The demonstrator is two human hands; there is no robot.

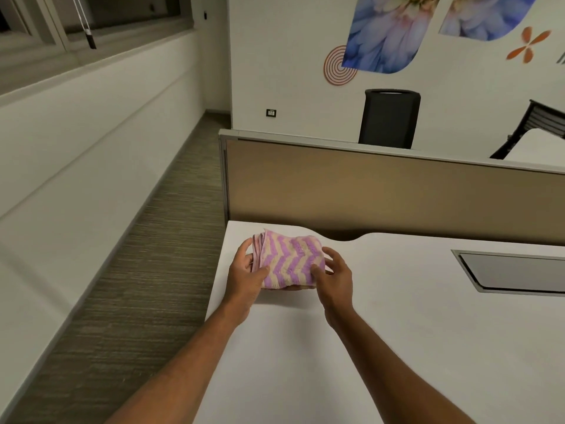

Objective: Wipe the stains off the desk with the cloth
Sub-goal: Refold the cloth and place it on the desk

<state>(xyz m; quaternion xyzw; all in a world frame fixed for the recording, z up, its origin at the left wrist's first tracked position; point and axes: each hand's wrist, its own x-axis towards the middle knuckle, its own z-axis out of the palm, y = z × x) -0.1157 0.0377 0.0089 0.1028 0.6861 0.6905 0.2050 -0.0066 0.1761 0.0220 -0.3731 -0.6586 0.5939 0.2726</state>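
Note:
A folded cloth [289, 261] with purple and cream zigzag stripes sits near the far left corner of the white desk [382, 347]. My left hand [246, 270] grips its left edge, thumb on top and fingers around the side. My right hand [334, 278] holds its right edge, thumb pressed on the top and fingers spread behind. Both forearms reach in from the bottom of the view. No stains are visible on the desk surface from here.
A tan partition panel [382, 191] stands along the desk's far edge. A grey cable hatch [513, 272] is set into the desk at right. Carpeted floor [146, 270] runs along the left edge. Black chairs [388, 117] stand beyond the partition.

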